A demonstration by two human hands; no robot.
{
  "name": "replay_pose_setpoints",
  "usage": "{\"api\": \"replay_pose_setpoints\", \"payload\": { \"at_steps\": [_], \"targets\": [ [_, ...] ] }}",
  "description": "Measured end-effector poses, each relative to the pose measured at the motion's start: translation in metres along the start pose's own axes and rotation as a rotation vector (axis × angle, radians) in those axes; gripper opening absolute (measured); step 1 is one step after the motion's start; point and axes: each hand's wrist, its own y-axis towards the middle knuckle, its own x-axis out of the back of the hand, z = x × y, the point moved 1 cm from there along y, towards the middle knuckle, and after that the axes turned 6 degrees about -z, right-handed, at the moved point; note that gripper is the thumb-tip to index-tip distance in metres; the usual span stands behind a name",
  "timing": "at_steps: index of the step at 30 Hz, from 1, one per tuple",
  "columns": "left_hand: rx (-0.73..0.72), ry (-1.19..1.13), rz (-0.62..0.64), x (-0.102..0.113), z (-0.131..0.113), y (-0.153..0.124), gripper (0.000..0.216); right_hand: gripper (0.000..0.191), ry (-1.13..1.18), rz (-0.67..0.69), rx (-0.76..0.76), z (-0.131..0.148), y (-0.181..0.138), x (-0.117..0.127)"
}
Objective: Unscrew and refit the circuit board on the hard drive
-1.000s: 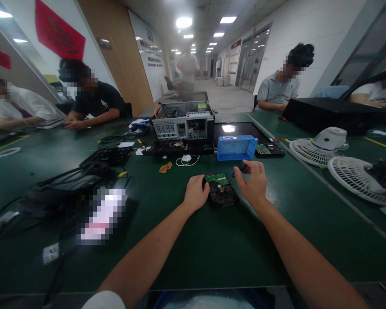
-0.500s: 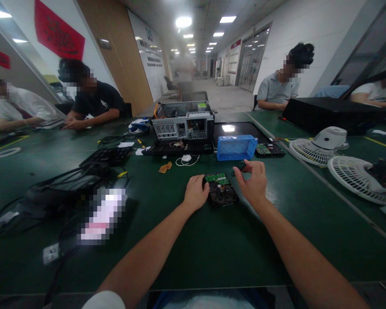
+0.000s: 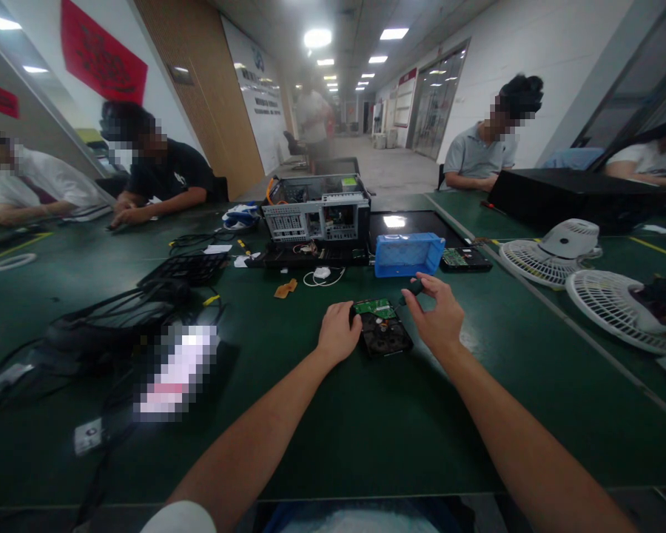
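Observation:
A hard drive (image 3: 385, 334) lies on the green table with its green circuit board facing up. My left hand (image 3: 338, 333) grips the drive's left edge, thumb on the near side. In my right hand (image 3: 439, 314) is a small dark-handled screwdriver (image 3: 411, 292), pinched between thumb and fingers. Its thin shaft slants down left toward the circuit board; whether the tip sits in a screw is too small to tell. Just beyond the drive stands a blue plastic bin (image 3: 409, 256), tipped so its opening faces me.
An opened computer case (image 3: 316, 215) stands behind, beside a dark flat panel (image 3: 416, 223). Another drive with a circuit board (image 3: 466, 258) lies right of the bin. White fan parts (image 3: 569, 248) are at right; a black strap bundle (image 3: 116, 318) and a blurred bright phone-like shape (image 3: 177, 374) at left.
My right hand's fingers have shifted slightly around the screwdriver handle, and the hand has turned a little. My left hand and the hard drive stay in place.

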Motion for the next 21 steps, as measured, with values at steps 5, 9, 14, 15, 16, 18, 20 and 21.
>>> {"api": "replay_pose_setpoints", "payload": {
  "at_steps": [5,9,14,15,16,18,20,21],
  "targets": [
    [0.012,-0.014,0.014,0.0006,-0.0003,-0.0009,0.040,0.031,-0.046,0.022,0.060,0.0043,0.0047,0.0030],
    [0.009,-0.015,0.013,0.0009,-0.0003,-0.0009,0.042,0.037,-0.061,0.043,0.052,0.0072,0.0077,0.0049],
    [0.017,-0.025,0.021,0.0022,-0.0015,-0.0012,0.041,0.038,-0.027,0.085,0.032,0.0080,0.0046,0.0034],
    [0.018,-0.025,0.021,0.0027,-0.0020,-0.0013,0.041,0.038,-0.016,0.099,0.029,0.0079,0.0037,0.0029],
    [0.018,-0.024,0.021,0.0032,-0.0024,-0.0014,0.041,0.039,-0.008,0.115,0.021,0.0076,0.0029,0.0025],
    [0.023,-0.023,0.021,0.0039,-0.0030,-0.0016,0.041,0.040,-0.002,0.137,-0.001,0.0073,0.0019,0.0021],
    [0.029,-0.027,0.028,0.0043,-0.0031,-0.0016,0.041,0.041,-0.010,0.141,-0.011,0.0072,0.0019,0.0021],
    [0.029,-0.030,0.029,0.0043,-0.0029,-0.0016,0.041,0.041,-0.013,0.137,-0.008,0.0073,0.0021,0.0022]
  ]
}}
